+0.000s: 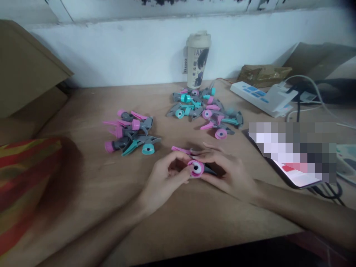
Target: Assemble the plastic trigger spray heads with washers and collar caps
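Both hands meet over the middle of the wooden table (83, 107), closed on one spray-nozzle head (196, 168) with a pink round collar and a pink trigger. My left hand (167, 178) pinches the collar from the left. My right hand (225, 170) wraps the grey body from the right, fingers stretched over the top. Just beyond the left hand lies a small pile of nozzle heads (130, 135) in grey, pink and teal. A larger pile of the same parts (204, 109) lies farther back, right of centre.
A beige coffee tumbler (197, 59) stands at the back by the white wall. A white power strip (263, 97) with cables lies back right, a phone (294, 174) right of my hands. A cardboard box (25, 70) stands at left. Striped red-yellow cloth (25, 178) covers the near left.
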`<state>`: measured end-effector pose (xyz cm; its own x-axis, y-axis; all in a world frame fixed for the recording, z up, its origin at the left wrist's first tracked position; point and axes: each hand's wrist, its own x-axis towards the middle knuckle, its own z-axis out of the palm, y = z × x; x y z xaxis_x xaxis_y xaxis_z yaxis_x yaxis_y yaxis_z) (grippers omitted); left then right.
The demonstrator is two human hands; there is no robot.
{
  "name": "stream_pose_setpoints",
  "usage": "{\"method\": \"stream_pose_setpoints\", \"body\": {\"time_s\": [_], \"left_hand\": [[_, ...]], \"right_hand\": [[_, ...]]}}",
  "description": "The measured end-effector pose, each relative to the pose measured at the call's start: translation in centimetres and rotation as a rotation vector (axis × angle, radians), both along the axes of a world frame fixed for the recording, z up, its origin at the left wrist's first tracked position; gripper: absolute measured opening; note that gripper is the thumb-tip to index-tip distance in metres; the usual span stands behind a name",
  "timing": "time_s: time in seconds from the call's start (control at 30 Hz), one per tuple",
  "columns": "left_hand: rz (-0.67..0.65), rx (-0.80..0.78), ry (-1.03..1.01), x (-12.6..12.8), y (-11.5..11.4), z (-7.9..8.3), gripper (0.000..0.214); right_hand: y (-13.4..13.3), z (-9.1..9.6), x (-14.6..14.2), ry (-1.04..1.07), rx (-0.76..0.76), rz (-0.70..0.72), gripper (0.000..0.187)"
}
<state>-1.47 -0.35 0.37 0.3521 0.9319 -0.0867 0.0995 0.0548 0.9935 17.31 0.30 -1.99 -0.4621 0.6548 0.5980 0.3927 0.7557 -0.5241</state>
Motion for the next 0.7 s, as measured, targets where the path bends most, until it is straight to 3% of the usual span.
{"method": "stream_pose_setpoints", "body": {"time_s": [0.27, 0.43, 0.7], "left_hand": [[-0.087, 0.173, 0.162, -0.8, 0.1, -0.8, 0.013], [-0.128, 0.321, 0.325, -1.1, 0.0, -0.3, 0.009], [-0.077, 0.396, 0.456, -0.8, 0.0, 0.0, 0.008]], "right_hand": [[-0.3, 0.0, 0.0, -0.148, 0.072, -0.033, 0.030], [-0.8, 0.0, -0.2, -0.191, 0.174, -0.058, 0.025], [-0.7, 0.2, -0.6, -0.197, 0.227, -0.082, 0.010]]}}
